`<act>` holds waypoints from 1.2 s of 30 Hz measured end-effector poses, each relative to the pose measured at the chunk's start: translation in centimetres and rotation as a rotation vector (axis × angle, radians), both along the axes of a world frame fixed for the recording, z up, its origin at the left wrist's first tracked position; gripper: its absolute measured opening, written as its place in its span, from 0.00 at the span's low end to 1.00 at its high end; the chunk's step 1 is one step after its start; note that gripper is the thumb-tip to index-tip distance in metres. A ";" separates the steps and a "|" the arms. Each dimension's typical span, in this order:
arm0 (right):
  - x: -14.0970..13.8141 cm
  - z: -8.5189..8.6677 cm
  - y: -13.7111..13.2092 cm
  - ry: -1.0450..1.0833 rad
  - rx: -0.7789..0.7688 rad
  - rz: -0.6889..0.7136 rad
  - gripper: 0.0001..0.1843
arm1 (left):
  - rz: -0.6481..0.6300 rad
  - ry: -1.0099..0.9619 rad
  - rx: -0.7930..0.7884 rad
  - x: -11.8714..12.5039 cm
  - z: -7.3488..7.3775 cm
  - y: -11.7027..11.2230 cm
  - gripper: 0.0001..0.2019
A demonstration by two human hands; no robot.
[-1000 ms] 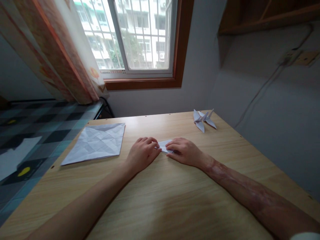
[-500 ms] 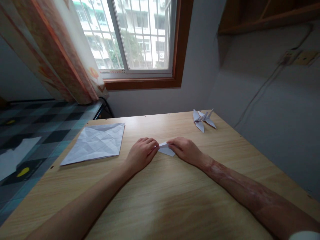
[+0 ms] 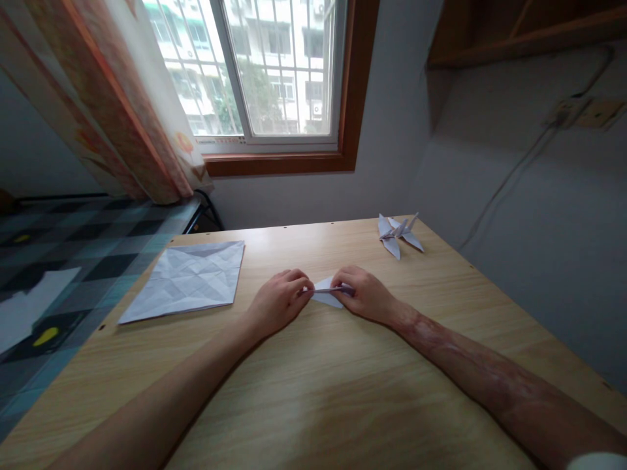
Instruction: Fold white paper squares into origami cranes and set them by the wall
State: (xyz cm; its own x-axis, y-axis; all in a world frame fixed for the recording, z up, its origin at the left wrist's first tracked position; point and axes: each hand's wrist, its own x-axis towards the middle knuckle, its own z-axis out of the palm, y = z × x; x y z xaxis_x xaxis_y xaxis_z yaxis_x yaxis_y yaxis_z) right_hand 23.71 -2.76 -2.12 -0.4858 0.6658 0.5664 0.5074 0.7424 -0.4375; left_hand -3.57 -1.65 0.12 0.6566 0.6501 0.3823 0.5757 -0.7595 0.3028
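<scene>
A small white folded paper lies on the wooden table between my two hands, with one flap raised on edge. My left hand pinches the left end of that flap between thumb and fingers. At the other end, my right hand grips the paper the same way, covering part of it. Two folded paper cranes sit at the far right corner. On the left, a creased square sheet of white paper lies flat, apart from my hands.
Behind the table is a barred window with a patterned curtain on its left. A bed with a checked cover stands at the left, bearing white paper. A cord runs down the right wall below a wooden shelf.
A flap of the folded paper now stands up as a thin edge between my fingers. My right hand has curled closer round the paper; my left hand has barely moved.
</scene>
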 end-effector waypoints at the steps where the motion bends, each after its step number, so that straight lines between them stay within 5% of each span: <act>1: 0.0 0.0 0.0 -0.009 0.024 0.011 0.07 | -0.003 -0.005 0.007 0.0 0.0 0.0 0.13; 10: 0.0 0.8 -0.8 -0.013 0.108 0.047 0.03 | 0.052 -0.015 0.015 -0.1 0.0 -0.1 0.09; 19: -0.1 1.0 -0.8 -0.031 0.001 0.063 0.22 | 0.059 -0.065 0.094 -0.3 -0.3 0.3 0.06; 24: -0.2 0.3 -0.4 -0.046 -0.010 0.017 0.23 | 0.065 -0.053 0.047 -0.4 -0.8 0.3 0.07; 36: -0.2 0.4 -0.4 -0.042 0.036 -0.007 0.20 | -0.027 -0.025 -0.086 0.0 1.3 -1.0 0.19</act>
State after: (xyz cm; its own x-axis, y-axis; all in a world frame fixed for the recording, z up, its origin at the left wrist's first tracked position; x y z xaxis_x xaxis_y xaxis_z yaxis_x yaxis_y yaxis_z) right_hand 23.55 -3.13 -1.75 -0.5054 0.6483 0.5694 0.5296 0.7541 -0.3884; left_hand -3.56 -2.68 1.41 0.6655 0.6632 0.3425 0.5465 -0.7455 0.3815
